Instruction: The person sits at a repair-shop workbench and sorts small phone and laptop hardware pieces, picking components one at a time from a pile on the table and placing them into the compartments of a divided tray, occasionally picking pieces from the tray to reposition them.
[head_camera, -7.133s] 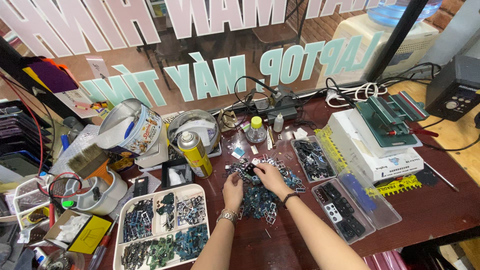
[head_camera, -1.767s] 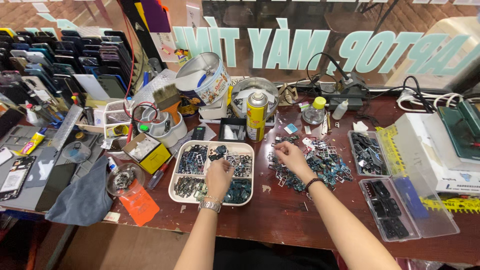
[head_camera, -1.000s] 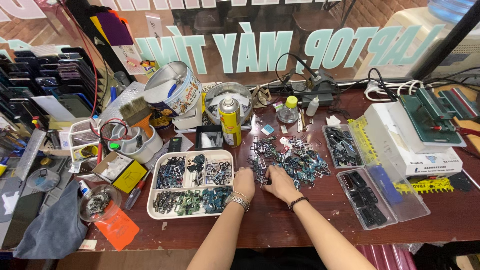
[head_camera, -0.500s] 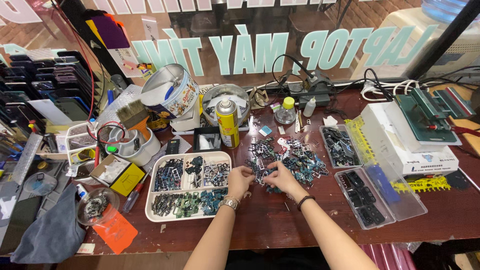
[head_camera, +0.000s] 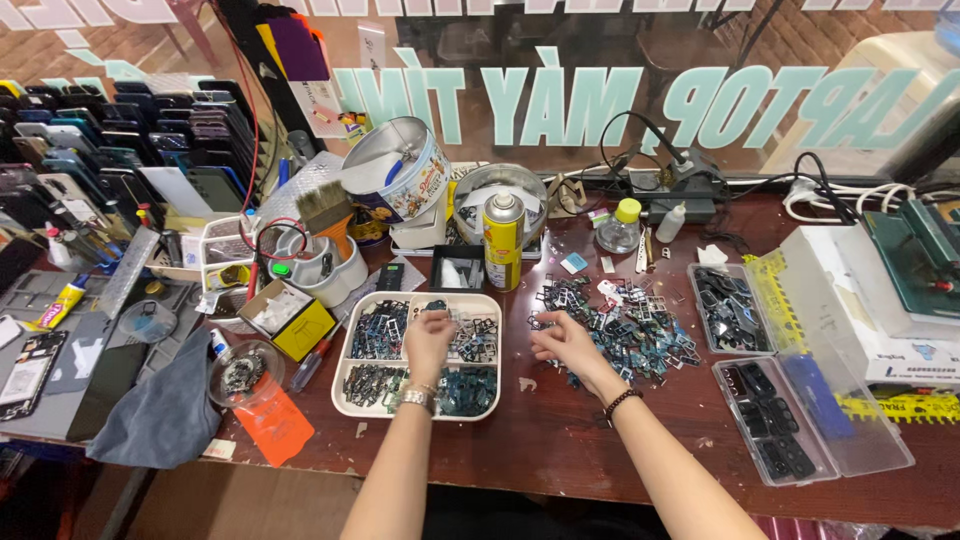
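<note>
Here the dark red-brown workbench (head_camera: 560, 440) fills the head view from edge to edge, with a glass shopfront behind it. At far left, rows of dark phone housings (head_camera: 110, 140) stand on a rack. At right, a clear lidded parts box (head_camera: 800, 400) lies open, holding dark components, beside a white carton (head_camera: 880, 310). A grey cloth (head_camera: 160, 420) lies at the bench's front left edge.

A cream four-compartment tray (head_camera: 420, 355) sits at the centre, filled with small metal frames sorted by colour. To its right, a loose pile of small frames (head_camera: 625, 325) is spread directly on the bench. Behind the tray stand a yellow spray can (head_camera: 503, 240), upright, and a tilted round tin (head_camera: 400, 180). A small yellow-capped bottle (head_camera: 620, 225) stands further right, well apart from the can.

The left hand (head_camera: 430, 340) hangs over the tray's upper-right compartment, fingers curled down toward the frames there; a metal wristwatch (head_camera: 415, 398) sits on the wrist. Whether the fingers are pinched on a frame cannot be told at this scale. The right hand (head_camera: 565, 345) rests at the left edge of the loose pile, fingers bent and touching the frames; a dark bead bracelet (head_camera: 622, 402) circles its wrist. Whether it is clamped on a part is likewise not visible. The two hands are apart, with the tray's right rim between them.
</note>
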